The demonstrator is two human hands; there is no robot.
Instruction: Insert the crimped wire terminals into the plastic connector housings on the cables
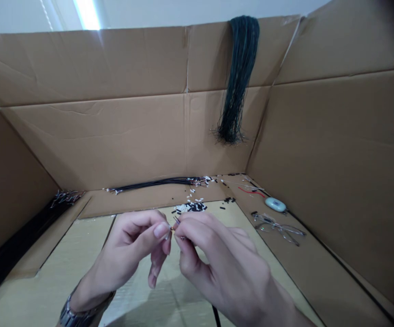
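Note:
My left hand point(132, 250) is closed in a pinch, thumb against forefinger, on a tiny pale piece at the fingertips that is too small to name. Meeting it tip to tip, my right hand point(217, 259) pinches the stripped end of a cable, whose thin wires point(176, 220) poke up between the fingers. Below the right hand, a length of black cable point(216, 315) comes out; its middle is hidden by the palm. A small golden glint shows between the two pinches. Just beyond the fingertips lies a pile of small black and white sleeves point(192, 207).
Cardboard walls point(115, 136) surround the work surface. Cut black cables point(156, 182) lie along the back, and a thick black bundle point(16, 240) at left. Dark green wires point(239, 77) hang over the back wall. Glasses point(278, 225) and a pale oval device point(275, 204) lie at right.

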